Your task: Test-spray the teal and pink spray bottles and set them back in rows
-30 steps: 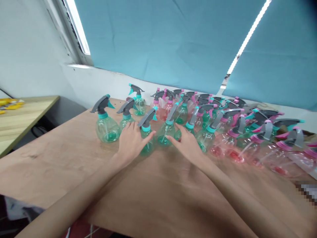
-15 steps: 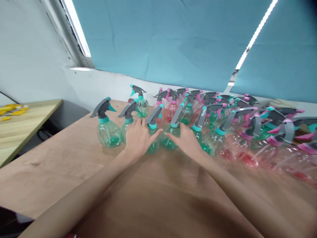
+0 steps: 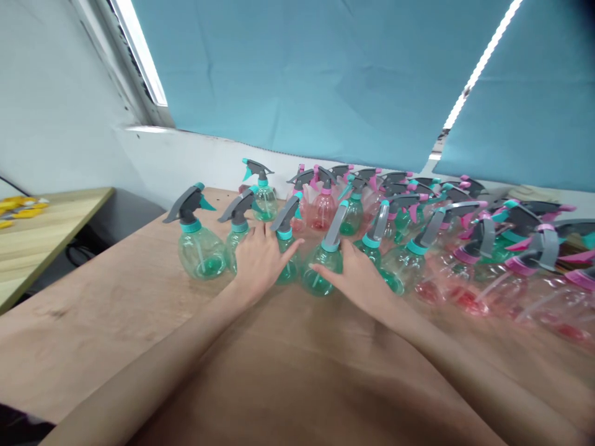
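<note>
Several clear green spray bottles with grey triggers and teal collars stand in a front row on the brown wooden table [image 3: 116, 322]. My left hand [image 3: 260, 260] lies with fingers spread against one green bottle [image 3: 286, 257], its thumb reaching to the right. My right hand [image 3: 356, 275] rests flat with fingers stretched out, touching the near side of another green bottle [image 3: 321, 269]. Neither hand grips anything. A further green bottle [image 3: 198, 244] stands alone at the left end of the row.
Behind and to the right, several pink bottles [image 3: 465, 285] and more green ones crowd the table up to the white sill. Blue blinds [image 3: 302, 74] hang behind. A lighter wooden table [image 3: 41, 229] with yellow items stands at left.
The bottle at my right hand has slid a little nearer to me. Both hands stayed pressed at the bottles, and the view shifted slightly.
</note>
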Tool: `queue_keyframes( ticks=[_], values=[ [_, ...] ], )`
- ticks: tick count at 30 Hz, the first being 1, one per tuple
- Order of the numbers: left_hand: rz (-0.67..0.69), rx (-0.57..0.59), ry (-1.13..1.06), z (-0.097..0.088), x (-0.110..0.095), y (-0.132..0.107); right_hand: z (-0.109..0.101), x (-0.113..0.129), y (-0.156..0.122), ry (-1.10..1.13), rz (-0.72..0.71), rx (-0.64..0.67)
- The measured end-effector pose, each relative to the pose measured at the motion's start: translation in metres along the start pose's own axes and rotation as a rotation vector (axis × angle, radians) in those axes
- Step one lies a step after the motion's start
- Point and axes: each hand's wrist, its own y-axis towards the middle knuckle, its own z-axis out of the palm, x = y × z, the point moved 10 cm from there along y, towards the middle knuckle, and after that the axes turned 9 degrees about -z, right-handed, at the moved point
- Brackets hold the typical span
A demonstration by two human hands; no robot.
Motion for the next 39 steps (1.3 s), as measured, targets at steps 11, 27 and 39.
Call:
queue_keyframes(
  ticks=[11,27,39],
  values=[
    [-0.032,0.036,-0.015,-0.01,0.0,-0.006,-0.008,0.009,-0.029,-0.096,0.009,0.053],
    [0.105,0.243,-0.58,-0.042,-0.025,-0.094,-0.012,0.013,-0.069,-0.101,0.03,0.155],
    [0.11,0.575,-1.214,-0.057,-0.115,-0.116,-0.033,0.027,-0.13,0.036,-0.193,0.096]
  ],
)
